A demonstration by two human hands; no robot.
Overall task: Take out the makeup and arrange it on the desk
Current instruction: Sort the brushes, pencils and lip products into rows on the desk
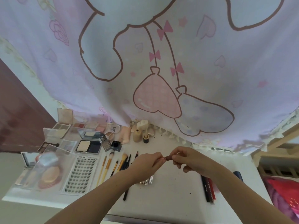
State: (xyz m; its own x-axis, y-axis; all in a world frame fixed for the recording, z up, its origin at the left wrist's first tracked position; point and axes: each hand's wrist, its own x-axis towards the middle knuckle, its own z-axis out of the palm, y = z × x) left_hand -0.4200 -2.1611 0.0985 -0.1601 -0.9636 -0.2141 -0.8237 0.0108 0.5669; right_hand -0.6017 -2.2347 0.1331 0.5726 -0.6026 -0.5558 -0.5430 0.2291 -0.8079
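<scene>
Above the white table (pixel 169 191), the left hand (pixel 145 162) and the right hand (pixel 186 159) together pinched a small reddish-brown makeup stick (pixel 168 158), one at each end, fingers curled round it. Left of the stick lay a row of brushes (pixel 113 164), and further left a lash tray (pixel 80 173). Open palettes (pixel 88 145) sat behind those, near the curtain (pixel 161 62).

both forearms extended, left hand (pixel 146 162) and right hand (pixel 186 158) fingertips pinching together.
</scene>
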